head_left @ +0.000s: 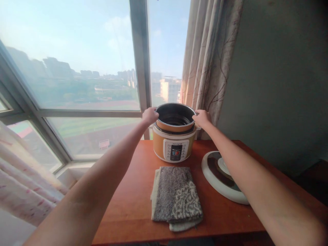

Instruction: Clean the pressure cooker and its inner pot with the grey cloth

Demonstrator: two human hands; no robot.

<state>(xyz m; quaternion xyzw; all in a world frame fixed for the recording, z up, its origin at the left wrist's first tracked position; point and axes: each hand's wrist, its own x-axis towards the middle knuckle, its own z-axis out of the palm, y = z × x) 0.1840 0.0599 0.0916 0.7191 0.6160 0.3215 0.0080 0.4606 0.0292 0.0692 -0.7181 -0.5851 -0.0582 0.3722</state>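
Steel inner pot [175,118], base hidden, held by left hand [150,116] and right hand [202,119].

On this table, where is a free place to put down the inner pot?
Both hands, left hand and right hand, grip the inner pot in the cooker. Bare table lies left of the folded towel, between it and the left edge. A narrower strip lies between the towel and the round lid. The right side is crowded.
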